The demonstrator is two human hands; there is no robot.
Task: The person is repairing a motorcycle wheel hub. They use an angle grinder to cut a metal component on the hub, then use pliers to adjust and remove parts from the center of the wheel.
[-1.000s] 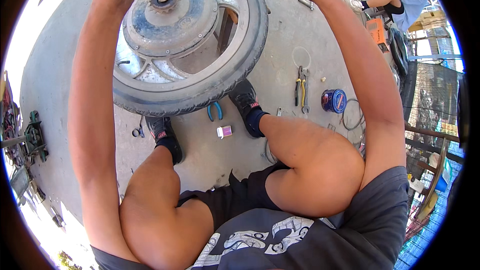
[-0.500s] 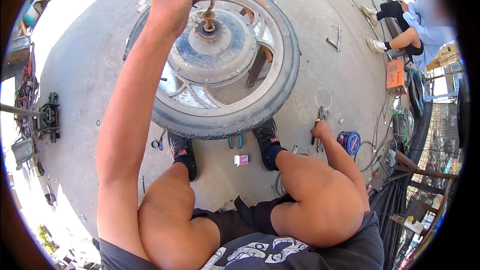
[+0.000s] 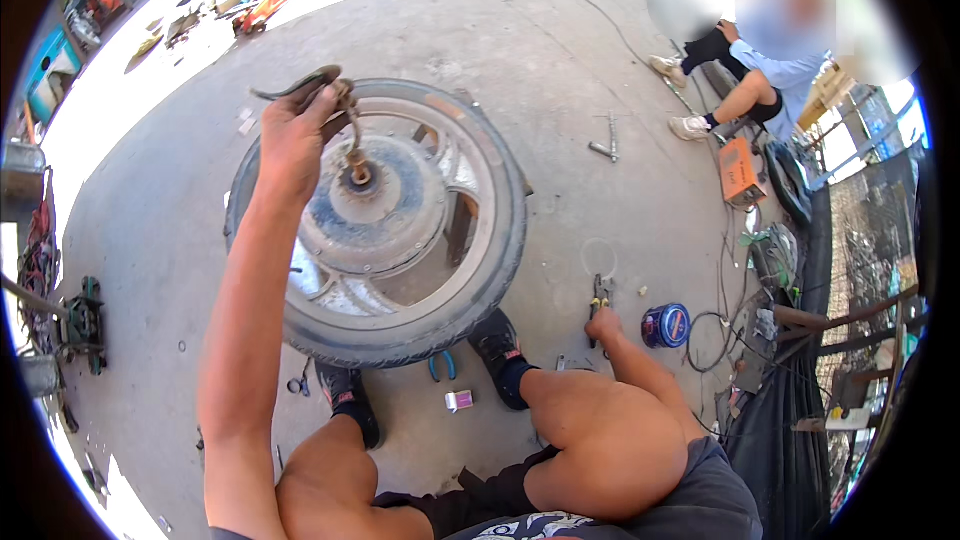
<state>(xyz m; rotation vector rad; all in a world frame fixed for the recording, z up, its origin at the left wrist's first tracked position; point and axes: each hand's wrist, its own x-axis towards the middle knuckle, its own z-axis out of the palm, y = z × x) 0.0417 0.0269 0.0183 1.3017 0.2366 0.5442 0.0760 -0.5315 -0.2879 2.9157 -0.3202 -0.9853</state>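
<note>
My left hand point(image 3: 300, 125) is closed on a bent cable point(image 3: 355, 125) rising from the axle point(image 3: 360, 168) of a grey hub-motor wheel point(image 3: 478, 240). The wheel lies tilted in front of me, close over my shoes. Down on the floor to its right, my right hand point(image 3: 606, 325) grips yellow-and-black pliers point(image 3: 601, 292); a wrench beside them is partly hard to make out. A blue tub point(image 3: 665, 325) stands just right of that hand. Blue-handled pliers point(image 3: 442, 364) and a small pink-and-white box point(image 3: 459, 400) lie between my shoes.
A seated person point(image 3: 760, 90) in a light blue top is at the upper right, near an orange box point(image 3: 741, 170) and loose cables. A tyre point(image 3: 785, 180) and black sheeting line the right side. A metal stand point(image 3: 85, 325) is at the left; clutter lies along the sunlit far edge.
My right hand has come down from above the wheel onto the pliers. My left hand still holds the cable. The view has tilted up, showing more of the yard.
</note>
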